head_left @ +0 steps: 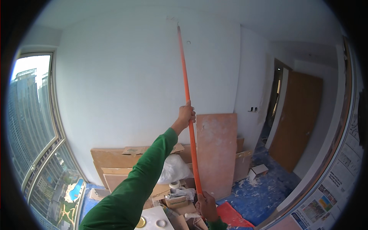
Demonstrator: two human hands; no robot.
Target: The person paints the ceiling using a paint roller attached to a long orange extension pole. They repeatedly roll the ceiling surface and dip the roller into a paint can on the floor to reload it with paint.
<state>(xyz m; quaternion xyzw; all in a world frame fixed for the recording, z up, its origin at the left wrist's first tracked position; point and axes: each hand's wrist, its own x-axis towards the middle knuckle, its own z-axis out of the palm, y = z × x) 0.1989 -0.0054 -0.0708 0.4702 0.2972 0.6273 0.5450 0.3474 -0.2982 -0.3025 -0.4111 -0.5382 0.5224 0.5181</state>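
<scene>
A long orange pole (183, 63) rises at a slight slant in front of the pale wall (126, 88). My left hand (186, 114) is wrapped round its middle, the arm in a green sleeve reaching up from the lower left. Lower down, my right hand (207, 207) grips the pole near its bottom end. The pole's far tip lies high on the wall, close to a small patchy mark (171, 18). What is fixed to that tip is too small to make out.
Boards and cardboard (109, 155) lean against the wall, with a tall pinkish board (216, 157) right of the pole. A white plastic bag (173, 168), tape rolls and boxes clutter the space below. Blue sheeting (253, 195) covers the floor. A window (36, 99) stands left, a brown door (297, 119) right.
</scene>
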